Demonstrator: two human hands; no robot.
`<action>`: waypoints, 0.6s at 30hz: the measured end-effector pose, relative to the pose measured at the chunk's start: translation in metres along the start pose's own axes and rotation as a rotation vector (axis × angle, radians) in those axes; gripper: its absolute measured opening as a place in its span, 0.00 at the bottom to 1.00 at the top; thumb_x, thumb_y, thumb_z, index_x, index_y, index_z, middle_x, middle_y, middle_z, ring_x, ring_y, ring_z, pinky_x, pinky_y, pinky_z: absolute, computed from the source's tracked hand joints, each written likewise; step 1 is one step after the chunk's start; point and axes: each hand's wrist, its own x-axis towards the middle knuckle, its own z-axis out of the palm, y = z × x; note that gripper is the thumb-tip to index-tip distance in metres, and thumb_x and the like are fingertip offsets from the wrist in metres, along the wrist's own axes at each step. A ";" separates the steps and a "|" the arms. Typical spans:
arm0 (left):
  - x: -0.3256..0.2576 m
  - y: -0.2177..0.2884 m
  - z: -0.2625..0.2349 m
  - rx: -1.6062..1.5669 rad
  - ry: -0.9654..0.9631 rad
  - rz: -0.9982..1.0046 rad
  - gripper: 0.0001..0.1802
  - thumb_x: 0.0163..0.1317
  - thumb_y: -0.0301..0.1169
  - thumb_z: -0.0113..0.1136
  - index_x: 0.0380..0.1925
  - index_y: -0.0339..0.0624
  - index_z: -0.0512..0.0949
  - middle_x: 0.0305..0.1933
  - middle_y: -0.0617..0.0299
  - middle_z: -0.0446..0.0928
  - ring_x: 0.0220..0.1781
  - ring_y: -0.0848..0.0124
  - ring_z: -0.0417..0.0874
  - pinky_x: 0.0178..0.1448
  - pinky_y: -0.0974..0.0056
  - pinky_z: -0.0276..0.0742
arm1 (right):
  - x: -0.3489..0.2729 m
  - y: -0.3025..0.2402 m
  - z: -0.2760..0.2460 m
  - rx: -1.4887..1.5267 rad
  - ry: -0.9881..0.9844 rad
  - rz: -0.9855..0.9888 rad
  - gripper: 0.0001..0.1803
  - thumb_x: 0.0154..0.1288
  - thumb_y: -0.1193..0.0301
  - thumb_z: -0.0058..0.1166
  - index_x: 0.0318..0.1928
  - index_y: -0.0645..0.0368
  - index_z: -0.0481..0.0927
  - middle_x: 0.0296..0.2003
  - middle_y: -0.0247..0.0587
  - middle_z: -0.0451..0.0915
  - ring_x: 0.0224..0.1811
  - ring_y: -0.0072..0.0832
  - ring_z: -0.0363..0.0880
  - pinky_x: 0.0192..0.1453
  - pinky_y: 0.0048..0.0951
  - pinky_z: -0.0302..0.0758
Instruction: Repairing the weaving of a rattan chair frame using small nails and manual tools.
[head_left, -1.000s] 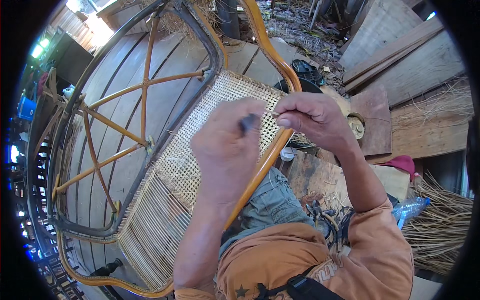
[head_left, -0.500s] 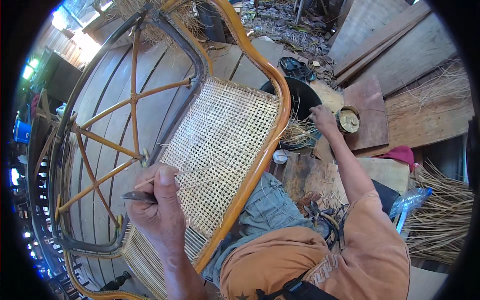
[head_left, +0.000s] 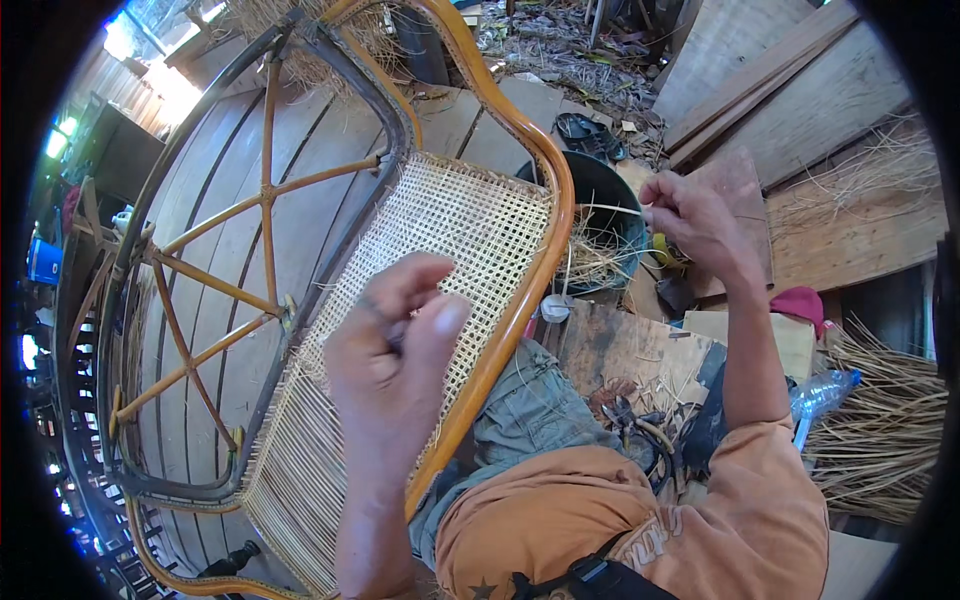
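Observation:
My left hand (head_left: 390,350), blurred, hovers over the woven cane panel (head_left: 450,230) of a curved rattan chair frame (head_left: 560,190). Its fingers curl around a dark tool (head_left: 398,338), of which only a small part shows between finger and thumb. Off to the right, my right hand (head_left: 695,215) is closed in a pinch on a thin pale cane strip (head_left: 612,208), which points left across the black bucket (head_left: 605,180). Loose cane scraps (head_left: 595,262) fill the near part of that bucket. The lower part of the panel has strands running mostly one way.
A white cup (head_left: 556,308) stands by the bucket. Pliers (head_left: 625,415) and shavings lie near my lap. A plastic bottle (head_left: 828,392) and a bundle of cane (head_left: 875,430) are at right. Boards (head_left: 790,110) lean at back right, with sandals (head_left: 590,135) beyond the bucket.
My left hand has moved right and up across the panel. My right hand has lifted from the bucket's edge, moved right, and now pinches a cane strip.

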 end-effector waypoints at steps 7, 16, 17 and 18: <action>0.007 -0.029 0.038 0.447 -0.174 0.203 0.13 0.63 0.36 0.55 0.42 0.39 0.78 0.29 0.57 0.78 0.27 0.76 0.78 0.34 0.68 0.75 | -0.015 -0.125 0.010 0.178 -0.262 -0.309 0.09 0.57 0.73 0.55 0.38 0.60 0.73 0.27 0.42 0.74 0.33 0.27 0.75 0.38 0.30 0.72; -0.031 -0.081 -0.050 -0.601 0.111 -0.437 0.18 0.67 0.38 0.51 0.42 0.31 0.75 0.18 0.66 0.69 0.15 0.80 0.66 0.19 0.77 0.61 | -0.024 -0.121 0.162 0.824 -0.821 0.020 0.13 0.67 0.65 0.49 0.40 0.64 0.75 0.28 0.32 0.74 0.31 0.19 0.72 0.37 0.22 0.70; -0.038 -0.091 -0.060 -0.531 0.151 -0.462 0.18 0.65 0.39 0.54 0.40 0.32 0.77 0.19 0.66 0.70 0.16 0.81 0.66 0.20 0.76 0.62 | -0.032 -0.119 0.172 0.827 -0.839 0.016 0.13 0.67 0.65 0.49 0.40 0.64 0.75 0.28 0.32 0.74 0.31 0.19 0.72 0.37 0.22 0.70; -0.049 -0.105 -0.070 -0.530 0.167 -0.467 0.18 0.65 0.39 0.54 0.40 0.32 0.77 0.19 0.66 0.70 0.16 0.81 0.66 0.20 0.76 0.62 | -0.041 -0.111 0.179 0.788 -0.835 0.086 0.12 0.67 0.65 0.49 0.38 0.63 0.76 0.25 0.29 0.72 0.28 0.18 0.71 0.32 0.22 0.68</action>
